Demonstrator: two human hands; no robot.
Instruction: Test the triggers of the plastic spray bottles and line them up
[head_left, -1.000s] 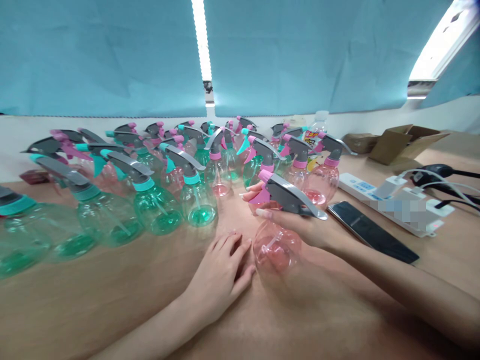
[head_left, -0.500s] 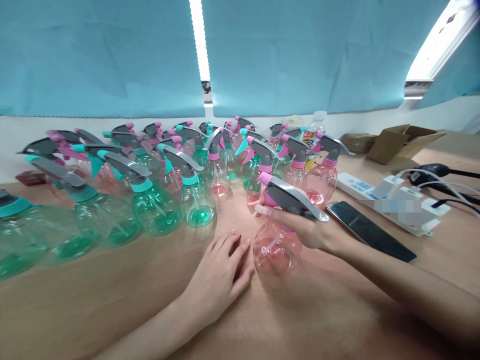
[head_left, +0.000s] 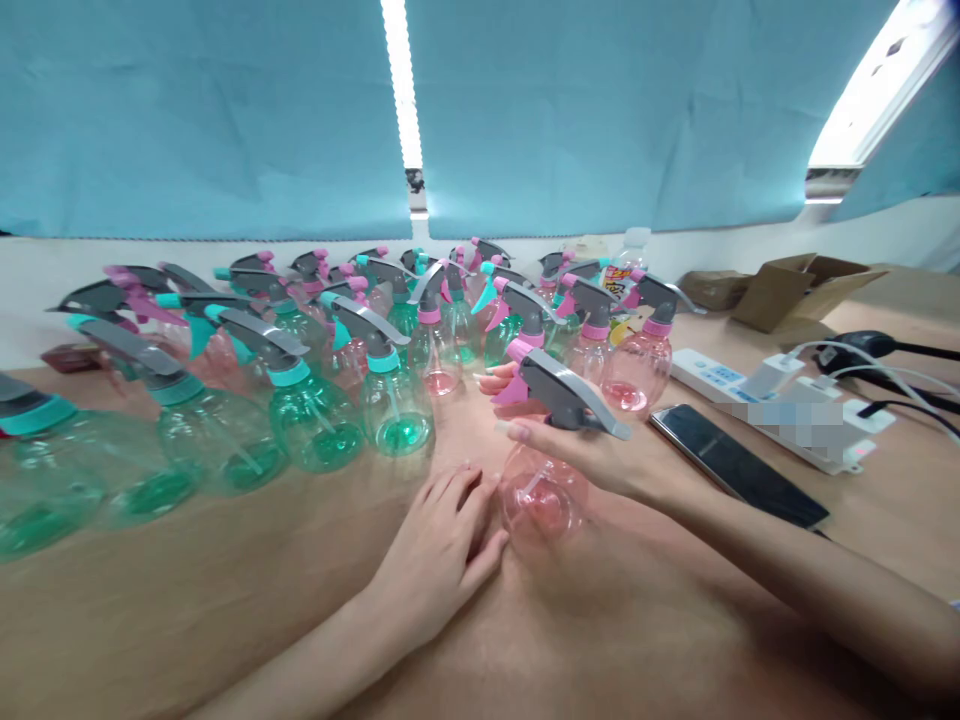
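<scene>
A pink spray bottle (head_left: 541, 505) with a grey and pink trigger head stands upright on the table, a little pink liquid low inside. My right hand (head_left: 600, 458) is around its neck from the right; the thumb and fingers are stretched out and apart, not wrapped around it. Part of the neck is hidden behind that hand. My left hand (head_left: 442, 540) lies palm down on the table, fingers loosely spread, fingertips close to the bottle's left side. Left of it is a green spray bottle (head_left: 399, 400) with a turquoise collar.
Several green and pink spray bottles (head_left: 315, 420) stand in rows across the back and left. On the right lie a phone (head_left: 739, 465) and a white power strip (head_left: 712, 375) with plugs and cables. An open cardboard box (head_left: 795, 290) sits at the back right.
The fingers of my right hand have loosened from the neck of the pink spray bottle and straightened. The bottle has shifted slightly left. My left hand has stayed in place.
</scene>
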